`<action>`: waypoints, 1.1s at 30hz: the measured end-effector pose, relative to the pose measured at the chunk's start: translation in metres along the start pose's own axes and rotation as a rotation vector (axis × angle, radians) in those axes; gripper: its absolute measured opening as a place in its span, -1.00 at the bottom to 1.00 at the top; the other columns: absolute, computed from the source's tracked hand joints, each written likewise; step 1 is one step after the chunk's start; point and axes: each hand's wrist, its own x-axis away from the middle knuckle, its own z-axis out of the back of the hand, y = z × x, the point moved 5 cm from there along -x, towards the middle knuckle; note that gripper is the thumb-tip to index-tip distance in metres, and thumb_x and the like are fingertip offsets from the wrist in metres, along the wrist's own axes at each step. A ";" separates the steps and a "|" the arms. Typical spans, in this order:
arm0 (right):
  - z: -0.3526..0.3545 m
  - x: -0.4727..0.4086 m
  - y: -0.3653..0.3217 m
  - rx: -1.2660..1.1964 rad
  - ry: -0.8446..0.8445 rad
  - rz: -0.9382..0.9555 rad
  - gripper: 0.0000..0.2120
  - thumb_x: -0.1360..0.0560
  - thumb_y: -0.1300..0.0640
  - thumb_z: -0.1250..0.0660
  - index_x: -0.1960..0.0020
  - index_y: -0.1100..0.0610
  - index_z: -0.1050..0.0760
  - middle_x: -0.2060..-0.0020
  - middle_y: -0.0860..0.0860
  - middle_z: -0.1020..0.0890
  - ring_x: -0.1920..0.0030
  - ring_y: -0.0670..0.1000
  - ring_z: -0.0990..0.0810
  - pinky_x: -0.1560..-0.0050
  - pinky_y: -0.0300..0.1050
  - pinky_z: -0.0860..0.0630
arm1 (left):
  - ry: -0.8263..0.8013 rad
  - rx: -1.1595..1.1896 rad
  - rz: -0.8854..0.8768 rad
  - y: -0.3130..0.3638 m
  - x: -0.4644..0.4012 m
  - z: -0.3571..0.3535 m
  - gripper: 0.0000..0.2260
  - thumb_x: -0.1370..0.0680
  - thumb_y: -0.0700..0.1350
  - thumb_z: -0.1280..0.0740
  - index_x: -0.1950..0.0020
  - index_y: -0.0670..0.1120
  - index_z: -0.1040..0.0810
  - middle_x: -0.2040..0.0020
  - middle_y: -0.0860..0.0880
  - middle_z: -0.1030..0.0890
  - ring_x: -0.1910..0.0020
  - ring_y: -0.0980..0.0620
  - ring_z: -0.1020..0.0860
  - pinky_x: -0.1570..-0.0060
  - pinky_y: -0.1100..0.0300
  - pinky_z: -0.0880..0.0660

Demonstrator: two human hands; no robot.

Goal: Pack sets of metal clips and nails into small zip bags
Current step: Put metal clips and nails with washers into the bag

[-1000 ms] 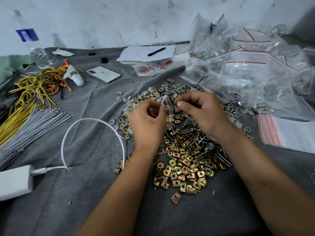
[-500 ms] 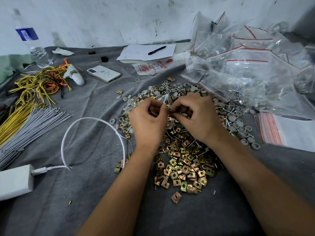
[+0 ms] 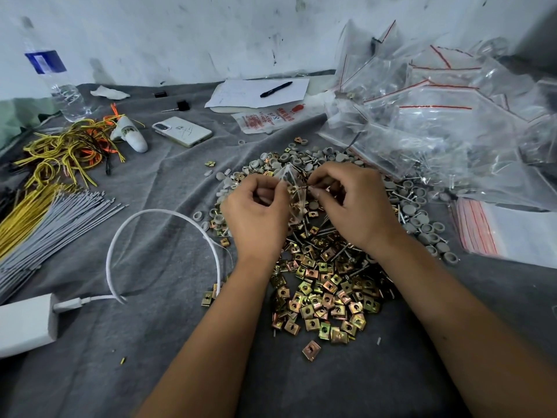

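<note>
bag pinched between my left hand and right hand over the clips | right's moved in closer since a sec ago | guessing I'm sealing it

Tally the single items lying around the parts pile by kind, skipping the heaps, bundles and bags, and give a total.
Water bottle: 1
Phone: 1
Pen: 1
White charger block: 1
Small zip bag held between left hand and right hand: 1
Total: 5
</note>
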 end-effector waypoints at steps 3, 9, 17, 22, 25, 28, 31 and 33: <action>-0.012 0.001 0.003 0.169 -0.162 -0.003 -0.77 -0.53 0.17 -0.47 -0.19 0.09 -0.65 -0.07 -0.01 -0.65 -0.14 0.00 -0.53 -0.18 -0.08 -0.47 | 0.169 0.041 0.013 0.001 0.000 0.008 -0.89 -0.51 -0.21 -0.45 0.20 -0.06 -0.63 0.38 0.12 -0.54 0.40 0.17 -0.47 0.37 0.21 -0.46; -0.027 0.001 0.002 0.351 -0.334 0.035 -0.65 -0.54 -0.01 -0.45 -0.29 0.05 -0.61 -0.17 0.00 -0.49 -0.28 0.05 -0.34 -0.29 0.01 -0.46 | 0.305 0.047 0.027 0.002 -0.001 0.015 -0.91 -0.51 -0.18 -0.45 0.20 -0.05 -0.63 0.39 0.13 -0.54 0.41 0.22 -0.47 0.31 0.23 -0.48; -0.012 0.002 0.008 0.026 -0.191 -0.099 -0.87 -0.52 0.21 -0.48 -0.02 0.04 -0.60 0.09 -0.14 -0.61 0.07 -0.19 -0.55 0.02 -0.47 -0.38 | 0.245 0.028 0.032 0.001 -0.002 0.012 -0.89 -0.50 -0.18 -0.45 0.21 -0.03 -0.62 0.39 0.14 -0.54 0.40 0.23 -0.48 0.30 0.24 -0.47; -0.002 -0.001 0.006 -0.323 -0.087 -0.206 -0.81 -0.57 0.26 -0.42 -0.10 0.01 -0.67 0.10 -0.13 -0.69 0.10 -0.27 -0.65 0.12 -0.51 -0.47 | 0.160 -0.005 -0.019 0.006 0.000 0.007 -0.82 -0.50 -0.20 -0.45 0.23 0.05 -0.60 0.39 0.15 -0.57 0.40 0.24 -0.50 0.35 0.32 -0.46; -0.004 -0.001 0.010 -0.286 -0.109 -0.225 -0.84 -0.58 0.24 -0.42 -0.09 0.02 -0.65 0.12 -0.18 -0.67 0.13 -0.34 -0.62 0.12 -0.54 -0.43 | 0.159 0.009 -0.005 0.005 -0.001 0.007 -0.81 -0.50 -0.20 -0.45 0.23 0.05 -0.59 0.39 0.15 -0.56 0.41 0.24 -0.49 0.36 0.32 -0.46; -0.006 -0.001 0.014 -0.188 -0.137 -0.233 -0.86 -0.59 0.24 -0.40 -0.13 0.12 -0.63 0.15 -0.23 -0.61 0.16 -0.42 -0.57 0.13 -0.57 -0.39 | 0.191 0.033 0.007 0.005 -0.001 0.009 -0.82 -0.51 -0.21 -0.45 0.23 0.03 -0.59 0.38 0.14 -0.56 0.40 0.24 -0.48 0.36 0.34 -0.44; -0.006 -0.001 0.014 -0.119 -0.154 -0.210 -0.88 -0.61 0.23 -0.37 -0.14 0.14 -0.62 0.16 -0.20 -0.61 0.18 -0.39 -0.58 0.16 -0.58 -0.37 | 0.194 0.045 0.015 0.005 -0.001 0.008 -0.82 -0.51 -0.21 -0.45 0.24 0.03 -0.59 0.38 0.14 -0.56 0.40 0.23 -0.48 0.37 0.33 -0.45; -0.007 -0.001 0.015 -0.019 -0.171 -0.196 -0.88 -0.62 0.21 -0.36 -0.14 0.16 -0.62 0.13 -0.11 -0.61 0.16 -0.24 -0.58 0.18 -0.53 -0.34 | 0.195 0.046 0.021 0.004 -0.001 0.009 -0.82 -0.51 -0.21 -0.45 0.24 0.03 -0.59 0.38 0.15 -0.55 0.40 0.23 -0.48 0.37 0.31 -0.46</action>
